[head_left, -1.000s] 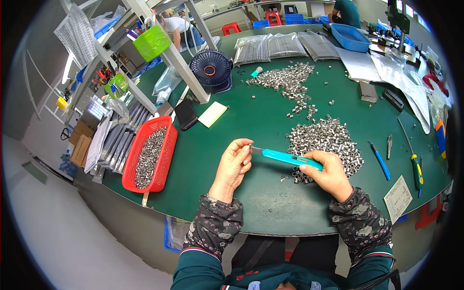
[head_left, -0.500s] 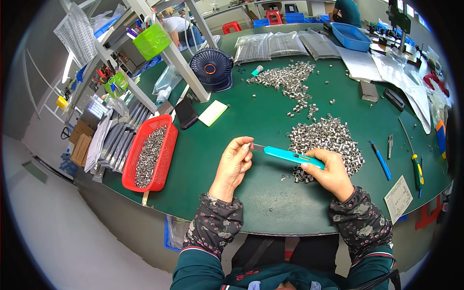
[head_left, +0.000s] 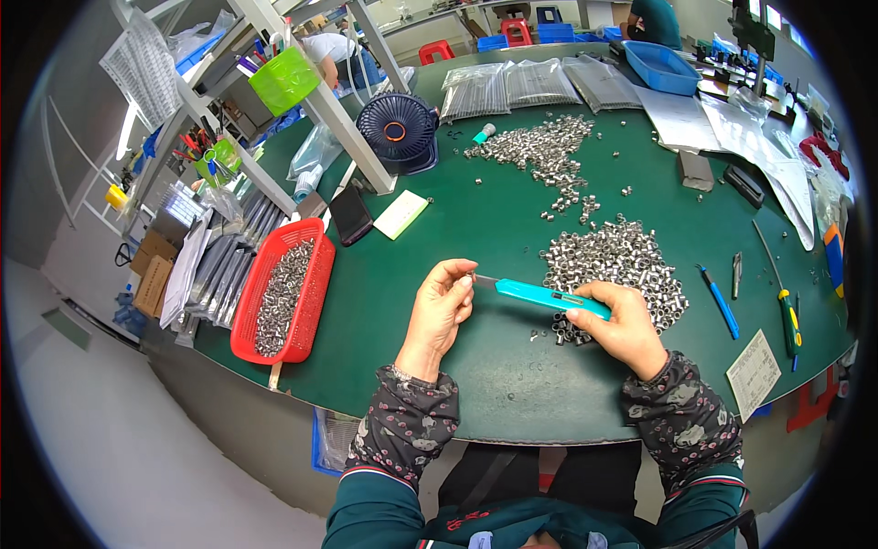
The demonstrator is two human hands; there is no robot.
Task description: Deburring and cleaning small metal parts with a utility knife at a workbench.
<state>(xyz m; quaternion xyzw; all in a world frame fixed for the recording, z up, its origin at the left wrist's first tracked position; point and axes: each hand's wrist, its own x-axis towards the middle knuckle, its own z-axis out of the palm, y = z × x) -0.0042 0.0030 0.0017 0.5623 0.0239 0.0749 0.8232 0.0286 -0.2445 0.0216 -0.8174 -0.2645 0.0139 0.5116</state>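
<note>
My right hand (head_left: 624, 328) is wrapped round the handle of a turquoise utility knife (head_left: 540, 294), its blade extended to the left. The blade tip meets the fingertips of my left hand (head_left: 443, 311). Those fingers pinch a small metal ring (head_left: 470, 278), mostly hidden between thumb and forefinger. Just beyond the knife spreads a large pile of short metal rings (head_left: 615, 265) on the green table (head_left: 457, 224); the knife handle and right hand overlap its near edge.
At left stands a red basket (head_left: 326, 284) holding metal rings. A second heap of rings (head_left: 540, 151) lies farther back, near a dark fan (head_left: 396, 131). A phone (head_left: 351, 215) and a notepad (head_left: 401, 214) lie left. To the right are a blue pen-like tool (head_left: 720, 304) and a screwdriver (head_left: 788, 320).
Both hands stay in nearly the same place. The blade tip and the left fingertips have shifted very slightly against each other; the grips look unchanged.
</note>
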